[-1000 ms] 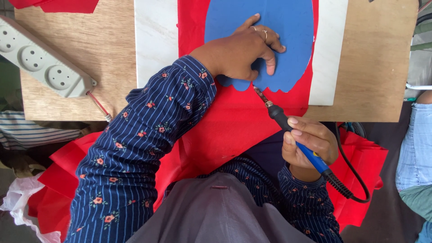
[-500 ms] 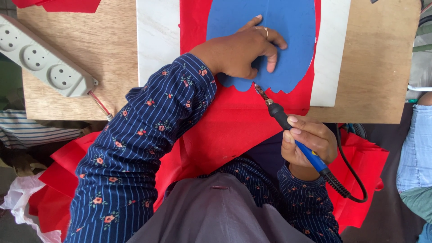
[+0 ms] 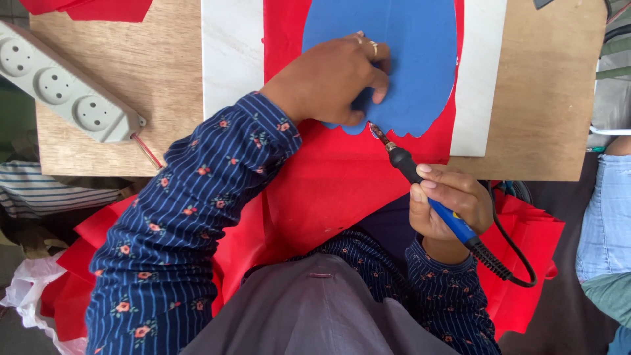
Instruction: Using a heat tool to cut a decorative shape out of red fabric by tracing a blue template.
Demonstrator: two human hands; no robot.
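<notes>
**Tip tracking left along the template's lower edge**

Since a second ago my left hand (image 3: 332, 82) has drawn its fingers in along the blue template (image 3: 407, 59), fingertips now bunched at the bottom scalloped edge instead of spread over it. Hot tip of the soldering iron (image 3: 430, 197) has kept right at that edge, just under my left fingers; I judge the cut along the outline is mid-way, bottom scallops in hand.

Left hand presses flat on the template, pinning it to the red fabric (image 3: 342, 177), not gripping. Right hand (image 3: 450, 204) is clenched round the iron's blue handle, pen-style.

Iron's long axis runs diagonal: tip points up and left toward the template, cord end down-right. Fabric and template lie on the white slab (image 3: 230, 52) over the wooden board (image 3: 545, 98); grey power strip (image 3: 62, 85) sits well apart, left.
</notes>
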